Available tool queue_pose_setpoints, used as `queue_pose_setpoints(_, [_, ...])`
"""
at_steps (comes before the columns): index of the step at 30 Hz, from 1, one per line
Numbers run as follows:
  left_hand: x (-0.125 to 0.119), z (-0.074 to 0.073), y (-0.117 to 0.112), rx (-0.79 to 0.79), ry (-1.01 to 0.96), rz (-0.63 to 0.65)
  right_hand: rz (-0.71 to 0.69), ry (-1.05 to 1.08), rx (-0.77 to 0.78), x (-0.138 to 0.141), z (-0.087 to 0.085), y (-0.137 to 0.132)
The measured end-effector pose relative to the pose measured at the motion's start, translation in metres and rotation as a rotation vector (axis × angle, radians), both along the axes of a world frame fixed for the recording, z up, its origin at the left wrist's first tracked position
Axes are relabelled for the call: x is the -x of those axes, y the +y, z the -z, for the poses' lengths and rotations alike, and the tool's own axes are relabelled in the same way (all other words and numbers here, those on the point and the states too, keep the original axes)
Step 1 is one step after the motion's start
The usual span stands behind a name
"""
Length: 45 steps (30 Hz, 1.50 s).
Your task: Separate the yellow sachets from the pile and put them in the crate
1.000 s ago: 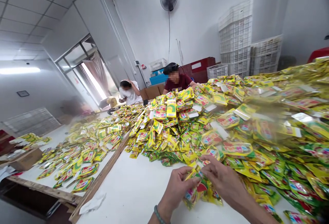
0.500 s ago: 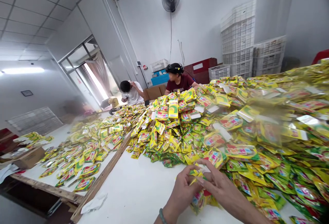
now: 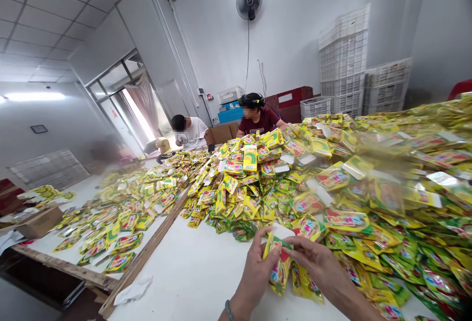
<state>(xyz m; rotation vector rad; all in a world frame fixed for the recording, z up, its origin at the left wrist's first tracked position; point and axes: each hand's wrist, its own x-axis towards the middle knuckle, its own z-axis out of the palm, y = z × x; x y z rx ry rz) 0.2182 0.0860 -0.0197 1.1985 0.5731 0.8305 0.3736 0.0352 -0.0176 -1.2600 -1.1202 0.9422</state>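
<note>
A small yellow-and-green printed box [image 3: 279,268] with a white flap standing out at its top end is tilted between my hands. My left hand [image 3: 258,264] is closed around its left side, thumb across the printed face. The fingertips of my right hand [image 3: 317,259] pinch the upper right edge, near the flap. Just under my right hand, a shiny yellow packet [image 3: 307,284] shows at the table surface; whether the hand touches it I cannot tell. Beside the right hand, yellow-and-green sachets [image 3: 363,247] lie in a heap.
Printed boxes [image 3: 250,158] with white flaps are piled ahead on the white table [image 3: 177,267]. A wooden strip [image 3: 147,249] divides it from another spread of packets [image 3: 125,222] at left. Crumpled paper [image 3: 132,291] lies nearby. Two people sit opposite. White crates [image 3: 342,60] stand behind.
The box between my hands has turned so its printed front and white flap now show. My fingers have shifted from close together over it to its two sides.
</note>
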Motion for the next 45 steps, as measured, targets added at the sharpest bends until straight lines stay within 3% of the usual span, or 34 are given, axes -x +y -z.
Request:
queue_pose_setpoints(4, [-0.001, -0.001, -0.002, 0.025, -0.009, 0.049, -0.002, 0.071, 0.002, -0.001, 0.000, 0.001])
queue_pose_setpoints(11, [-0.001, -0.001, -0.003, 0.065, -0.011, 0.045, -0.100, -0.037, 0.019, 0.003, -0.008, -0.005])
queue_pose_setpoints(16, [0.000, -0.003, -0.004, 0.096, -0.009, 0.062, -0.115, 0.110, -0.023, 0.005, -0.009, -0.006])
queue_pose_setpoints(23, [-0.001, -0.002, -0.002, 0.074, 0.026, -0.100, -0.064, -0.202, -0.021, 0.003, -0.014, -0.009])
queue_pose_setpoints(28, [-0.001, 0.000, -0.001, 0.028, 0.086, -0.102, -0.065, -0.117, 0.005, 0.008, -0.010, -0.006])
queue_pose_setpoints(33, [-0.001, 0.001, 0.001, 0.002, 0.130, -0.105, -0.011, -0.175, 0.027, 0.006, -0.002, -0.006])
queue_pose_setpoints(38, [0.001, 0.005, 0.002, -0.069, 0.178, -0.087, -0.033, 0.001, 0.091, -0.002, 0.009, 0.002])
queue_pose_setpoints(45, [0.006, 0.006, 0.003, -0.124, 0.174, -0.119, -0.194, 0.101, 0.117, -0.001, -0.008, -0.006])
